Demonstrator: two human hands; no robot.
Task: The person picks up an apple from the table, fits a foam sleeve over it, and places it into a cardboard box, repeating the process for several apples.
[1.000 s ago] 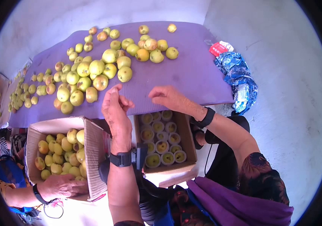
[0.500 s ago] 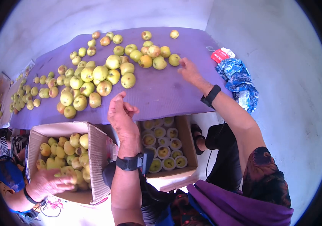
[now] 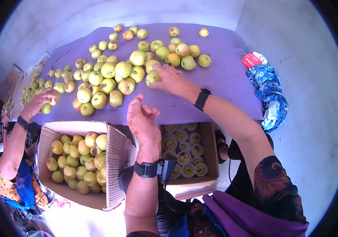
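Observation:
On the purple table cover (image 3: 200,100), my right hand (image 3: 175,81) has its fingers and thumb around a yellow-green apple (image 3: 152,78) at the right side of the main pile. My left hand (image 3: 143,120) is in front of the table edge, palm turned inward. Its fingers are loosely curled, the thumb stands apart from them, and nothing shows in it. Larger apples (image 3: 123,69) lie just beyond it. Below, an open cardboard box (image 3: 212,152) holds apples in white ring-like wraps (image 3: 184,157), partly hidden by my left wrist.
Another person's hand (image 3: 40,103) is at a reddish apple (image 3: 54,97) on the left. A bigger cardboard box (image 3: 113,166) of unwrapped apples stands below the table. Blue patterned cloth (image 3: 264,83) and a red-and-white packet (image 3: 252,59) lie at the right edge.
My right hand has moved left from the far apples and closed on an apple by the pile. The other person's hand has gone from the box to the table. The view has shifted.

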